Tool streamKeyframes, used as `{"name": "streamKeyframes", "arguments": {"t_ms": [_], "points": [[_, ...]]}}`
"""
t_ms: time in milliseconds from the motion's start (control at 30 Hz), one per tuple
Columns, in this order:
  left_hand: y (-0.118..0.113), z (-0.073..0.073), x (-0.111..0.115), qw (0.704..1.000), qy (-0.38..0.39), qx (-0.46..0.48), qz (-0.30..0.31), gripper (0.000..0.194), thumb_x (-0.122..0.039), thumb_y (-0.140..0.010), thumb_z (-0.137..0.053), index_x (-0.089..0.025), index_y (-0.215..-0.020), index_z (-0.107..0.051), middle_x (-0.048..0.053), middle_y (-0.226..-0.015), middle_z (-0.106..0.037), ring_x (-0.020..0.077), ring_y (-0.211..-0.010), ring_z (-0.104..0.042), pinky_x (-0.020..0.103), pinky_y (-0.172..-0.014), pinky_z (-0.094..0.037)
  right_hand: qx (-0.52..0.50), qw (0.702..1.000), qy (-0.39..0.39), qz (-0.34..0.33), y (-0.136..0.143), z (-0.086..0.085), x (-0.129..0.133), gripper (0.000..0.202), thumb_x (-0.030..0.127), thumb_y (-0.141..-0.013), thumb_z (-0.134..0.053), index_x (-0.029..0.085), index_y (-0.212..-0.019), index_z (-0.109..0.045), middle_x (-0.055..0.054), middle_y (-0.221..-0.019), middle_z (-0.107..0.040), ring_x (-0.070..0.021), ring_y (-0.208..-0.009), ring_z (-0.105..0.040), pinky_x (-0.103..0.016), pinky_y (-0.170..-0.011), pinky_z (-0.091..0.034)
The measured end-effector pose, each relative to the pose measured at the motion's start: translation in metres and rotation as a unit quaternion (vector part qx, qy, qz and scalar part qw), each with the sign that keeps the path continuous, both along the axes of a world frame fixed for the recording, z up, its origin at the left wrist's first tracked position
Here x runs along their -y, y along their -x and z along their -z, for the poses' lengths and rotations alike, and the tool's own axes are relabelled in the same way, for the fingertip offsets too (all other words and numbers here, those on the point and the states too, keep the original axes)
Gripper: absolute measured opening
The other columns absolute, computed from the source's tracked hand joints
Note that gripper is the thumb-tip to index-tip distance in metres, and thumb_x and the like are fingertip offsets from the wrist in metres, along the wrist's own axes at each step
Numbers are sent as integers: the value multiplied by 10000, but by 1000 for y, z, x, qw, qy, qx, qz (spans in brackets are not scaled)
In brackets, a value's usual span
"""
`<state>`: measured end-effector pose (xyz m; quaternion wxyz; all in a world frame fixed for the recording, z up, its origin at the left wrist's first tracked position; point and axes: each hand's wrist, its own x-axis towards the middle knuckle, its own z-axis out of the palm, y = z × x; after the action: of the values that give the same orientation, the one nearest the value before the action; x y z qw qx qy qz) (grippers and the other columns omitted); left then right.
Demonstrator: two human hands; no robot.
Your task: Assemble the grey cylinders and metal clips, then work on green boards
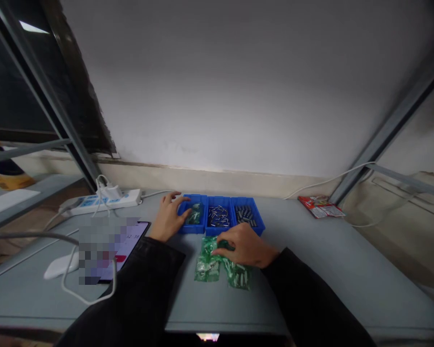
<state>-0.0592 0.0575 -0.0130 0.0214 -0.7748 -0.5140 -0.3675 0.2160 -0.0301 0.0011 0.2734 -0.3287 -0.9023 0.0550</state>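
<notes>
My left hand (169, 218) rests at the left blue bin (192, 230), its fingers apart around the bin's left side and its thumb over the opening. Inside that bin lie green plastic packets (195, 213). The middle blue bin (217, 231) holds loose shiny metal pins, and the right blue bin (262, 226) holds darker grey cylinders. In front of the bins, my right hand (246, 246) has its thumb and fingers closed on a green plastic bag (225, 246). Other green bags with small metal pieces (207, 270) lie beside and below it on the grey table (311, 270).
At the left are a phone (130, 246), a white power strip (126, 200) with plugs, a white charger (60, 265) and loose cables. A red packet (321, 207) lies at the back right. Grey metal posts (394, 111) flank the table, and a wall stands behind it.
</notes>
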Motion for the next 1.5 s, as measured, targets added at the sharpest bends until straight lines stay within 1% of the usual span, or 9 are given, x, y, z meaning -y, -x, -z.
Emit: {"name": "streamKeyframes", "arguments": {"t_ms": [200,400,633,800,900,1033,1233,1367,1500], "points": [[-12,-13,13,998,-40,47,23,187,-289,-942,-562,-218,-1001,-724,91,-1201,-582,274,-1138,-534,489,-1062,-429,70,997,-19,-19,10,-2,11,548,702,-718,-754,186,-901,-742,2,-610,-664,-153,-576,-612,-262,-573,-365],[-17,-12,17,997,-40,55,42,190,-263,-941,-547,-209,-990,-722,83,-1167,-614,272,-1136,-563,471,-1046,-437,130,991,-12,-13,17,6,12,337,509,-766,-818,212,-882,-709,29,-588,-637,-144,-549,-570,-262,-526,-281],[-26,-23,30,988,-83,93,95,182,-270,-981,-530,-204,-1022,-695,70,-1058,-673,237,-1035,-613,410,-960,-476,-20,992,106,-59,19,5,11,156,338,-840,-781,211,-789,-706,86,-527,-506,-79,-488,-474,-234,-515,-305],[-34,-27,44,971,-53,119,198,245,-294,-1031,-456,-194,-1079,-674,71,-993,-704,209,-947,-639,361,-873,-498,-236,966,70,73,8,1,0,204,391,-849,-758,210,-850,-663,89,-540,-443,-88,-477,-409,-243,-526,-337],[-42,-24,50,957,-28,93,274,276,-384,-1025,-482,-195,-1094,-671,72,-956,-700,211,-899,-640,364,-834,-500,-300,946,27,120,1,5,-8,190,379,-886,-710,216,-849,-620,83,-549,-418,-98,-476,-388,-247,-510,-331],[-58,-17,55,955,-37,64,286,222,-400,-939,-660,-185,-994,-662,51,-878,-669,201,-839,-614,351,-783,-487,-293,948,1,127,-2,14,-12,184,381,-903,-688,223,-865,-603,77,-559,-423,-101,-480,-407,-247,-509,-334],[-65,-9,54,952,-66,45,294,156,-299,-985,-593,-171,-940,-671,59,-840,-665,199,-815,-597,340,-745,-469,-238,966,-15,101,1,18,-9,139,357,-917,-662,225,-948,-634,59,-594,-488,-112,-522,-471,-251,-563,-391],[-62,-7,52,951,-75,41,297,160,-228,-1005,-534,-178,-1007,-686,73,-914,-695,198,-850,-610,344,-765,-471,-213,973,-3,89,-1,14,-6,262,339,-914,-662,228,-1150,-634,58,-647,-507,-116,-563,-501,-256,-611,-419],[-64,-7,54,951,-64,57,298,134,-222,-982,-586,-181,-1066,-682,75,-984,-702,199,-922,-635,345,-827,-501,-214,973,-6,88,-1,14,-6,164,318,-947,-623,220,-1071,-665,56,-620,-483,-112,-555,-485,-252,-594,-394]]}}
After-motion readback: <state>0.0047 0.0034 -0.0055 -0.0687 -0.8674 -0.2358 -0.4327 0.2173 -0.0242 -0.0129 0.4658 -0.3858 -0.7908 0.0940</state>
